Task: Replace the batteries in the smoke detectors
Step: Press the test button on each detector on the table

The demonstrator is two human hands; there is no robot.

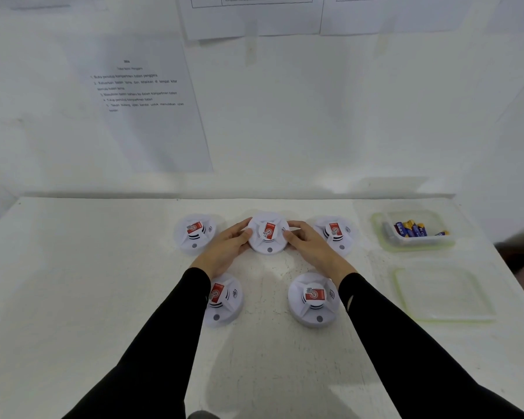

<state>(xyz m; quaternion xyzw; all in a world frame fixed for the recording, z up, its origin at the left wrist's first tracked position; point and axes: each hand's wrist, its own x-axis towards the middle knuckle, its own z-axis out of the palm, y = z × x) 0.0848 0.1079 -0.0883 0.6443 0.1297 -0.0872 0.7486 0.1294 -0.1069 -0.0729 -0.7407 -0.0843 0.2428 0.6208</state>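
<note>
A white wall with a printed sheet (139, 95) taped to it backs a white desk (73, 282). The far-left smoke detector (195, 234) and near-left smoke detector (223, 300) lie face up, the latter partly under a black sleeve. The left hand (227, 246) and right hand (310, 246) clasp opposite sides of the middle smoke detector (268, 234) in the far row, fingers curled round its rim. The near-right smoke detector (313, 299) and far-right smoke detector (335, 234) lie beside them. At the far right, a clear container (378, 234) holds batteries (412, 229). Nearer sits a second clear container (400, 285).
</note>
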